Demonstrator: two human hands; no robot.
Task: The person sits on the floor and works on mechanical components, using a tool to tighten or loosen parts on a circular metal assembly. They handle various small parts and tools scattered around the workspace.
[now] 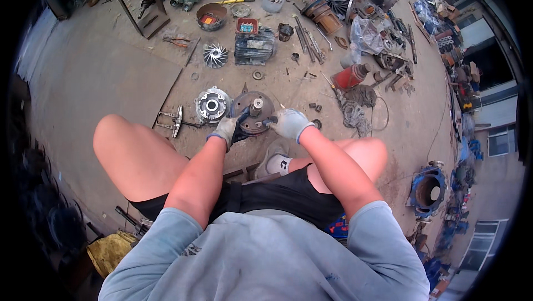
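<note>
A rusty round flange [244, 103] with a bright metal shaft [257, 104] standing up from its middle is on the ground between my legs. My left hand [226, 129], in a pale glove with dark fingertips, grips its near left edge. Gloved likewise, my right hand [292, 124] is closed at the flange's right edge, fingertips pinched. A small metal piece shows by those fingertips, too small to name. Just left of the flange lies a silver motor end cover [212, 105] with a round bore. A gear puller [176, 121] rests farther left.
Beyond the flange stand a grey electric motor [255, 45] and a finned fan wheel [215, 55]. Pliers [176, 41] lie at the far left. On the right are a red bottle jack [351, 76], grey rags [355, 113] and a blue pump casing [428, 190].
</note>
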